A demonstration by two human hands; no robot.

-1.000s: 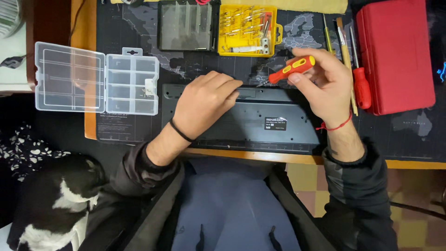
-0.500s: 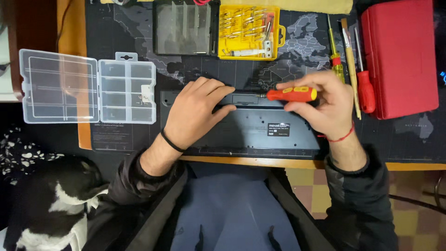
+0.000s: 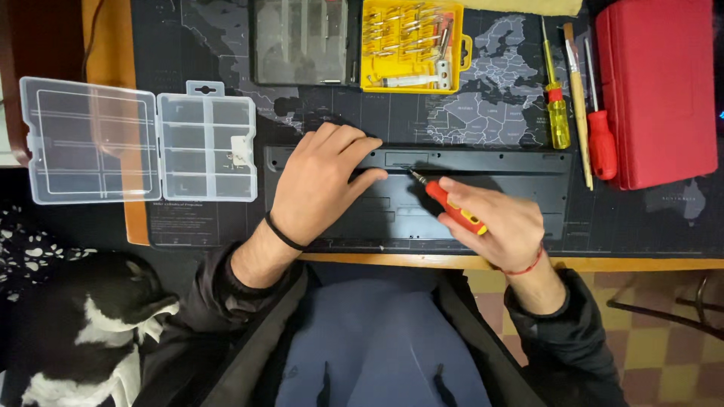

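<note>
The right hand [image 3: 507, 226] grips a red screwdriver [image 3: 452, 207], fingers closed round its handle, tip on the upturned black keyboard [image 3: 483, 192] near its far edge. The left hand [image 3: 320, 185] lies flat on the keyboard, fingers spread, holding nothing. Keep the shaft upright, press firmly. Beyond the keyboard lies a dark map-printed mat [image 3: 490, 113] on the table [image 3: 641, 264]; left of it, an open clear organiser box [image 3: 136, 139].
</note>
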